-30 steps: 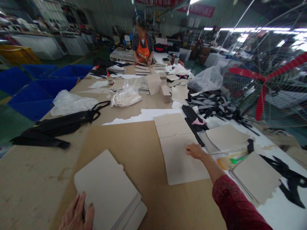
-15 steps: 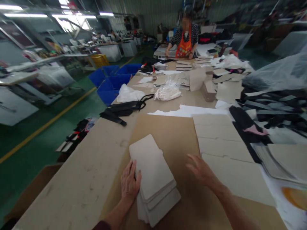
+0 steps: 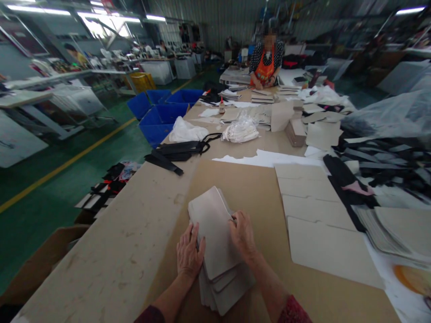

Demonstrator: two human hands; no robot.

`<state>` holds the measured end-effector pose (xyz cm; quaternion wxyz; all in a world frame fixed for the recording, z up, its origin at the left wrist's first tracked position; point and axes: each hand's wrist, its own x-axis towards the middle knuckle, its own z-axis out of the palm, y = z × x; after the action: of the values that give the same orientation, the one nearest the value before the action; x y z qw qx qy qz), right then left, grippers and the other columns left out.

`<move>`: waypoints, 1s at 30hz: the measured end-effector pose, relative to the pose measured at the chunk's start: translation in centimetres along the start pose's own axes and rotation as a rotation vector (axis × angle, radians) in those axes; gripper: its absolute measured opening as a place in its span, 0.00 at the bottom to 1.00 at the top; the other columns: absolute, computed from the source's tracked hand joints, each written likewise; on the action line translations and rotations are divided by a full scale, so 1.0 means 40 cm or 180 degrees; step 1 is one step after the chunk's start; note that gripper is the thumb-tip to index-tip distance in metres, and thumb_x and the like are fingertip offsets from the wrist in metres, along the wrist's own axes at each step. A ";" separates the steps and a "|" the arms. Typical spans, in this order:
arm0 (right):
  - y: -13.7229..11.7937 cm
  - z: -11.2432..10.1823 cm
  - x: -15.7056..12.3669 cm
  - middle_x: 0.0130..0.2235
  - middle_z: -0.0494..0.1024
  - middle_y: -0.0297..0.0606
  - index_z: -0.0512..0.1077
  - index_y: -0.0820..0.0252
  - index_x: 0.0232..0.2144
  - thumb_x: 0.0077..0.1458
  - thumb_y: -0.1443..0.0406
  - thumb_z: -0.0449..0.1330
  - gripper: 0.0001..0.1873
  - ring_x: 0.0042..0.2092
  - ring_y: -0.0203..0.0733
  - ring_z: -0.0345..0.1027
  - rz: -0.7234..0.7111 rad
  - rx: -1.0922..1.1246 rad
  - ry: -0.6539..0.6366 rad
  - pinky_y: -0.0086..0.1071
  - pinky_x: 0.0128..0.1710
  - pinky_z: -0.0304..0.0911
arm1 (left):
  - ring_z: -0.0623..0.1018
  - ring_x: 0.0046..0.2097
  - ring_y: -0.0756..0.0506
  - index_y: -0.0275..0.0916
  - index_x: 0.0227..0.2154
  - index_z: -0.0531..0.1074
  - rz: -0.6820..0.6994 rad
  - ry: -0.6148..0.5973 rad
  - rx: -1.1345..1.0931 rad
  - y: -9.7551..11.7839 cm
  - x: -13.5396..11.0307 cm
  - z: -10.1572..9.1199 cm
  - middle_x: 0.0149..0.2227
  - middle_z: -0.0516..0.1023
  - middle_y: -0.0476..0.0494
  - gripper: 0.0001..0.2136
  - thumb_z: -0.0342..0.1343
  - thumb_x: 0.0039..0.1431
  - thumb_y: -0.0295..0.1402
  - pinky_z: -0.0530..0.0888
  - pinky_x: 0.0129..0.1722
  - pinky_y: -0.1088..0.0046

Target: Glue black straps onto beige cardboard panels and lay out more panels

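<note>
- Now, head view: the right hand [image 3: 243, 235] has swung in from the row of laid-out sheets [image 3: 313, 202]. It has landed on the stack of grey board pieces [image 3: 224, 280], which lies on the brown cardboard sheet [image 3: 262, 188] at the near end of the counter [image 3: 111, 260].
- That right hand is curled over the right edge of the top piece [image 3: 213, 229] and seems to grip it. The left hand [image 3: 189, 251] lies flat and open on the stack's left edge, about where it was half a second ago.
- The top piece looks raised at its far end. By that, both hands are now working on this one piece, not just steadying the pile.
- Hidden: the right fingertips tuck behind the piece's edge, so the depth of the hold cannot be told. The wrists cover part of the stack's near end, and the pieces cannot be counted.
- Cut off: another pile of sheets [image 3: 397, 233] runs out of the right edge.
- Far off, a co-worker [image 3: 267, 63] bends over the counter's far end, too small to tell what those hands hold.
</note>
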<state>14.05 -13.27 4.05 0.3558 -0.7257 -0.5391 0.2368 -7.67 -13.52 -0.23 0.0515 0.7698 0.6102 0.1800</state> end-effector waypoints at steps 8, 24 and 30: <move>0.025 -0.107 -0.069 0.30 0.74 0.33 0.71 0.58 0.36 0.63 0.57 0.48 0.16 0.31 0.36 0.66 0.0483 0.0444 -0.0088 0.26 0.30 0.58 | 0.68 0.59 0.37 0.40 0.62 0.61 0.0009 -0.0015 0.0082 -0.006 0.007 0.007 0.62 0.65 0.36 0.24 0.42 0.67 0.41 0.67 0.56 0.57; 0.494 -0.688 -0.232 0.35 0.79 0.38 0.77 0.57 0.30 0.54 0.67 0.54 0.11 0.40 0.44 0.69 0.1100 -0.1391 -0.1321 0.34 0.40 0.55 | 0.64 0.63 0.32 0.36 0.63 0.59 0.0062 0.0030 -0.0043 0.004 0.027 0.019 0.63 0.62 0.31 0.29 0.38 0.64 0.45 0.62 0.61 0.50; 0.522 -0.684 -0.200 0.35 0.78 0.36 0.75 0.55 0.31 0.54 0.68 0.56 0.08 0.44 0.45 0.67 0.1184 -0.2000 -0.1313 0.37 0.43 0.53 | 0.64 0.63 0.32 0.36 0.63 0.59 0.0144 0.0074 -0.0103 -0.008 0.027 0.033 0.64 0.62 0.31 0.28 0.39 0.64 0.44 0.62 0.61 0.48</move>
<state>44.31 -31.49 5.00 -0.0471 -0.8213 -0.5049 0.2614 -7.30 -12.23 -1.33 0.0528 0.7803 0.5902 0.2000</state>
